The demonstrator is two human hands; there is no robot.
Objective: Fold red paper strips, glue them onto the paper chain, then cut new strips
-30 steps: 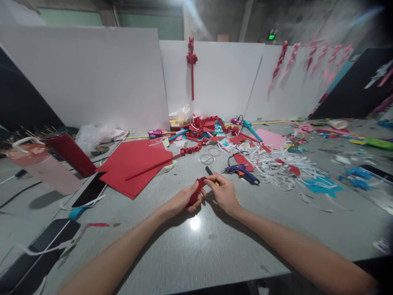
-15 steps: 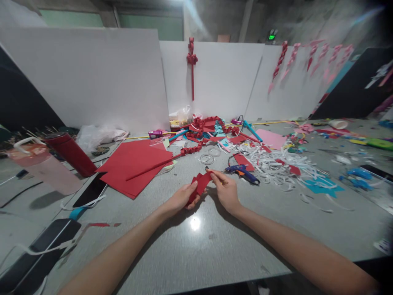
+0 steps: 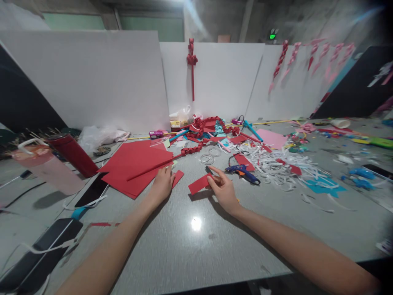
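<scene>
My right hand [image 3: 223, 189] pinches one end of a red paper strip [image 3: 198, 184], which points left above the grey table. Just past its index fingertip is a small dark object [image 3: 208, 168]; I cannot make out its kind or whether the hand holds it. My left hand [image 3: 161, 184] is low over the table with bent fingers, beside the large red paper sheets [image 3: 138, 157]. Red paper pieces [image 3: 178, 179] stick out from its right side, partly covered by the hand.
A blue glue gun [image 3: 244, 173] lies right of my right hand, by tangled white paper strips [image 3: 273, 164]. Wire rings [image 3: 208, 158] and a red folded-paper chain [image 3: 194, 150] lie behind. A pink bottle [image 3: 49, 170], red flask [image 3: 75, 155] and phone [image 3: 92, 190] are at left.
My hands have moved apart. The left has gone left with most of the red pieces, down toward the large sheets; the right has kept a single red strip.
</scene>
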